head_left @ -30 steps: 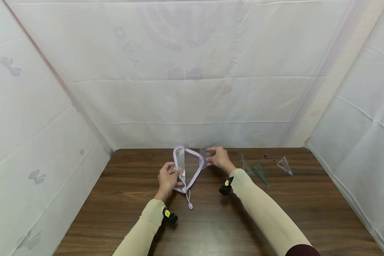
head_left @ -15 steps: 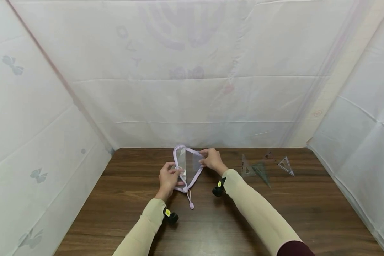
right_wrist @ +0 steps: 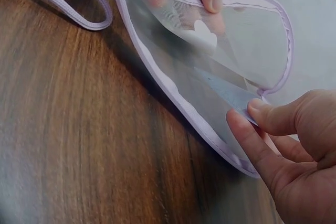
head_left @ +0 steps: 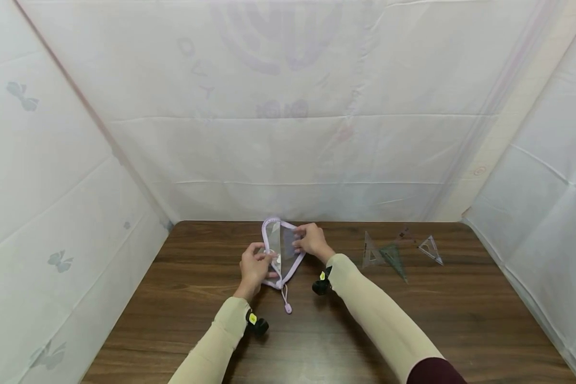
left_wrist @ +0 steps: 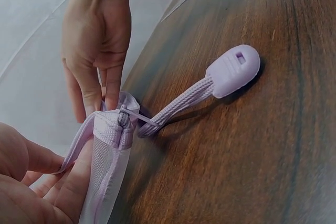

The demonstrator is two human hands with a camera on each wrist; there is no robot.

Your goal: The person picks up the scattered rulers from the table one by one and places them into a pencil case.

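Note:
A see-through mesh zip pouch (head_left: 295,265) with lilac edging stands with its mouth spread near the table's far edge. My left hand (head_left: 253,266) pinches one lilac edge between thumb and fingers. Thumb and index finger of my right hand (right_wrist: 294,145) pinch a bluish clear set square (right_wrist: 231,93). Its pointed part lies inside the pouch mouth, while my fingertips cover its outer end. A lilac cord loop with a plastic pull (left_wrist: 236,69) hangs from the zip end and lies toward the near side.
Several clear set squares lie to the right on the wooden table (head_left: 461,320): a greenish one (head_left: 392,260), a colourless one (head_left: 371,252) and one with dark edges (head_left: 430,249) among them. White sheeting (head_left: 288,160) hangs behind and at both sides.
My right hand has moved left, carrying the bluish set square from beside the pouch into its mouth. My left hand keeps its hold on the edge.

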